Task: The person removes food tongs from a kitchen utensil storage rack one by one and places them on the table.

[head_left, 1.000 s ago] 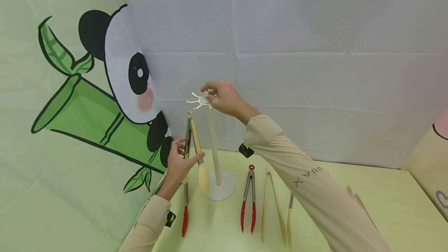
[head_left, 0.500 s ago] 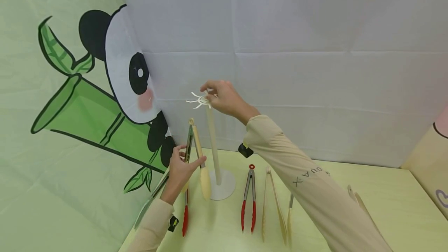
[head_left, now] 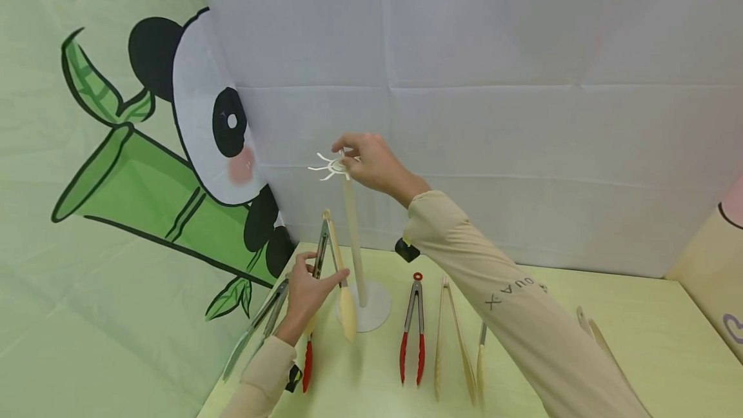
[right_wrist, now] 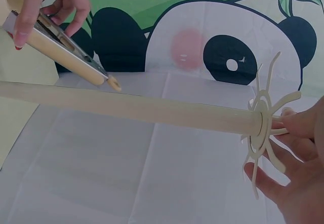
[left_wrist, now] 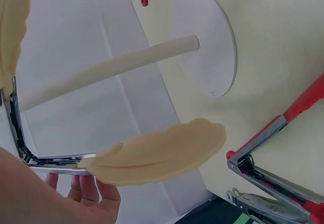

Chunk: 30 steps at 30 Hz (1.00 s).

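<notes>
My left hand (head_left: pixel 306 294) holds cream-tipped kitchen tongs (head_left: pixel 347 315) by their arms, hinge end up, just left of the white stand's pole (head_left: pixel 352 237). In the left wrist view the tongs' arms spread apart, with one scalloped cream tip (left_wrist: pixel 157 153) pointing towards the table. At the pole's top is a ring of curved hooks (right_wrist: pixel 260 127). My right hand (head_left: pixel 377 163) pinches this ring with thumb and fingers. From the right wrist view, the loop end of the tongs (right_wrist: pixel 114 83) is close to the pole, and no hook passes through it.
Red-tipped tongs (head_left: pixel 308 366) lie below my left hand, and green-tipped tongs (head_left: pixel 255 321) lie by the left wall. Right of the round base (head_left: pixel 377 315) are more red tongs (head_left: pixel 403 353), wooden-looking tongs (head_left: pixel 438 340) and a cream-tipped utensil (head_left: pixel 480 360). My right sleeve partly covers another utensil.
My left hand has moved down and slightly right with the cream-tipped tongs, showing more of the green-tipped tongs behind it. My right hand has stayed on the hook ring.
</notes>
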Available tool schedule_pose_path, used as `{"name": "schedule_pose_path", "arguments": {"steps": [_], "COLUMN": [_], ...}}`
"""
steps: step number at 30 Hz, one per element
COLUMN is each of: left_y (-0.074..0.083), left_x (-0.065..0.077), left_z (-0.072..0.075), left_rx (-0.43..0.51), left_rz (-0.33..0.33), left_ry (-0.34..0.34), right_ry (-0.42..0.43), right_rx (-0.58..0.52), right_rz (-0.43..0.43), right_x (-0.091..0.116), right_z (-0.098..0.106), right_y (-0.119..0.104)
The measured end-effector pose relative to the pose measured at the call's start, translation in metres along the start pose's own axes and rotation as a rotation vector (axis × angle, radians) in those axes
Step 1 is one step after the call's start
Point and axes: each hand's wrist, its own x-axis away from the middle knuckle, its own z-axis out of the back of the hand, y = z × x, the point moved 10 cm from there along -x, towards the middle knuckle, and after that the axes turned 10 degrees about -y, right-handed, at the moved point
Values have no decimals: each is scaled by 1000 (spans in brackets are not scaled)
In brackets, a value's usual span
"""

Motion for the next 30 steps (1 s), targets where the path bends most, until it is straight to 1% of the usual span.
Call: {"name": "schedule_pose_path", "arguments": {"steps": [5,12,17,23,30], "left_y": [-9,-21,-27,-33,-40], "left_x": [1,3,4,5,7], "left_z": [-5,-14,-20,-23,-33], "left_rx": [-30,-75,-105,-169,-179], "left_rz": [35,89,93,122,157], "left_ry": [3,-9,-4,12,9], "right_ry": [3,-1,-2,-4,-10], "right_rx": [2,-2,-5,-18,-20], "right_rz": [7,11,5,4,1], "right_x": [0,0,1,1,1], "right_z": [0,-1,0,-1,-1], "right_y": [-1,-1,-1,-2,-1]}}
